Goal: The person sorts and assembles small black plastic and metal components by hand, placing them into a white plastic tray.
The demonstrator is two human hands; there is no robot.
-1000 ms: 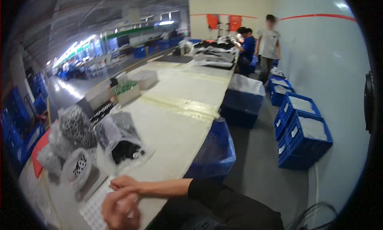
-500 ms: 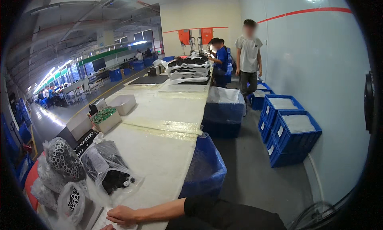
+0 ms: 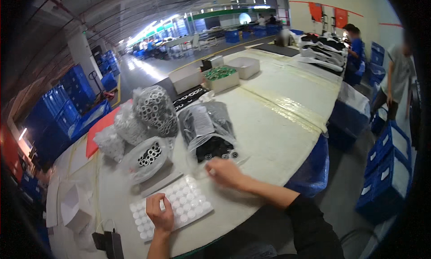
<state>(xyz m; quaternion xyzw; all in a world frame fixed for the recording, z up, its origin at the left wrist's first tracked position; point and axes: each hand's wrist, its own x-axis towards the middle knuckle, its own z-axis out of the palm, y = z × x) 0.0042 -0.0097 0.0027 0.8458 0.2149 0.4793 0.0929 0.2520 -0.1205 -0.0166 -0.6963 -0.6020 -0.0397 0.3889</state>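
A white tray with rows of round white pieces point(image 3: 196, 203) lies on the table in front of me. My left hand point(image 3: 160, 212) is over its left part, fingers curled and pressed together; whatever they hold is hidden. To the right of the tray, my right hand point(image 3: 226, 172) hovers near the mouth of a clear plastic bag of black parts point(image 3: 214, 147), its fingertips closed and a little blurred. Anything in them is too small to make out. Behind the tray sits a bag of black and white rings point(image 3: 149, 156).
More stuffed clear bags point(image 3: 155, 108) stand at the back left beside a red sheet point(image 3: 99, 128). A box of green parts point(image 3: 221, 79) sits farther back. Blue bins point(image 3: 312, 169) line the table's right edge. People point(image 3: 397, 75) are at the far right.
The view has swung left, bringing the whole tray and my left hand into sight. My right hand now appears beside the bag of black parts.
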